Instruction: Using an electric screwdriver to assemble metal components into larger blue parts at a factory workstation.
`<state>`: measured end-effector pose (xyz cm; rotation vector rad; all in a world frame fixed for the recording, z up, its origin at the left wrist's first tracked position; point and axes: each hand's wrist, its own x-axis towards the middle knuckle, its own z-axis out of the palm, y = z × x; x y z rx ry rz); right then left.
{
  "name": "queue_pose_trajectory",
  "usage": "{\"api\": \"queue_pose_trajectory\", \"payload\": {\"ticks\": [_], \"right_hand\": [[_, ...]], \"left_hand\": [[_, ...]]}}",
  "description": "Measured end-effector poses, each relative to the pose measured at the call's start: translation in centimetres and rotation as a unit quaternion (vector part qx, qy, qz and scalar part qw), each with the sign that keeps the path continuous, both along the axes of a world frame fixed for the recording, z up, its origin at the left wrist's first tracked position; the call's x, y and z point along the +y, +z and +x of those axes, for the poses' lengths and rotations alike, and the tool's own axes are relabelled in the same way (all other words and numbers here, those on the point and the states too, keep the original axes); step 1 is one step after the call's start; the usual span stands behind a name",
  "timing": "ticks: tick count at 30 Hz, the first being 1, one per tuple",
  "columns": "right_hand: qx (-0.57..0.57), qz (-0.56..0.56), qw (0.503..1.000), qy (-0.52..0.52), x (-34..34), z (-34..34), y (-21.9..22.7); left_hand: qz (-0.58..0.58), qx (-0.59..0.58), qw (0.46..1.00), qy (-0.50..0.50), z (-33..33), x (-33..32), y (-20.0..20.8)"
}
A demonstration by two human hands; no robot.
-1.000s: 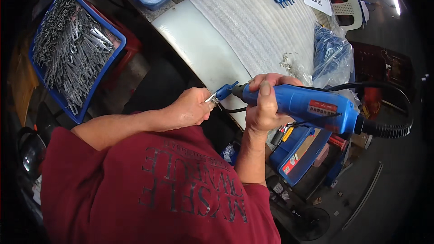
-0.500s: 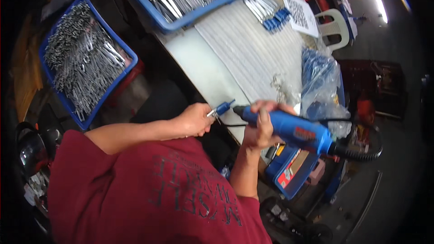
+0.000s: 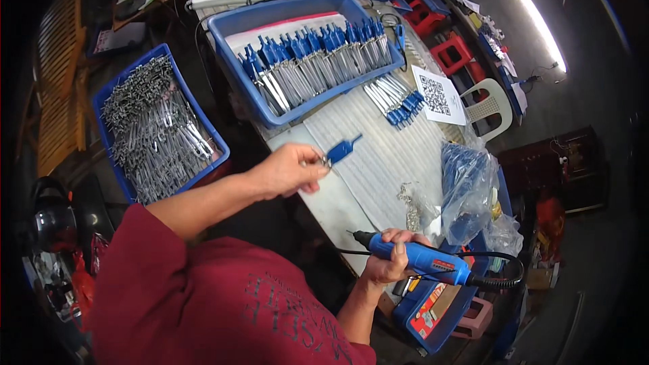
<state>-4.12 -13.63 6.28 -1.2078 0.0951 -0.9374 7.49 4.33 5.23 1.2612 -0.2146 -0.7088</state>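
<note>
While the person in the dark red shirt is leaning over a pale work table, the left hand is reaching up toward the middle of the frame, its fingertips pinched together on a small blue-handled metal part. The part is hanging just above the table surface, below a large blue tray filled with rows of matching blue-handled pieces. It is looking light and stiff, with a thin metal end and a plastic grip, so the blue handle seems the surest place to hold it; the metal end may be slippery.

Toward the lower right of the frame, the right hand is wrapping closed around a blue electric screwdriver, its tip pointing left and its black cable curling away to the right. The tool is appearing heavier and rigid, best gripped around its barrel.

At the left of the frame, a second blue tray is holding a heap of bare metal pieces. A loose bundle of blue-handled parts is lying on the table at upper centre, and a clear plastic bag is sitting at the right edge of the table.
</note>
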Motion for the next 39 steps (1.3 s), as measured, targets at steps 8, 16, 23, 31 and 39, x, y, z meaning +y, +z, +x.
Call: {"api": "queue_pose_trajectory", "payload": {"ticks": [8,16,23,31,39], "right_hand": [[0.008,0.029,0.999,-0.014,-0.1,0.1,-0.1],[-0.012,0.026,0.999,0.015,-0.3,0.2,-0.5],[-0.002,0.039,0.999,0.003,-1.0,0.6,-1.3],[0.006,0.042,0.999,0.004,-1.7,0.8,-1.9],[0.0,0.038,0.999,-0.001,-1.9,1.2,-2.0]], "left_hand": [[0.026,-0.254,0.955,0.15,8.5,1.3,4.1],[0.1,-0.263,0.933,0.224,17.2,-0.4,5.7],[0.102,-0.191,0.939,0.267,23.1,-4.1,3.3],[0.132,-0.081,0.942,0.298,25.1,-6.8,1.6],[0.295,-0.122,0.907,0.275,24.8,-6.1,3.4]]}}
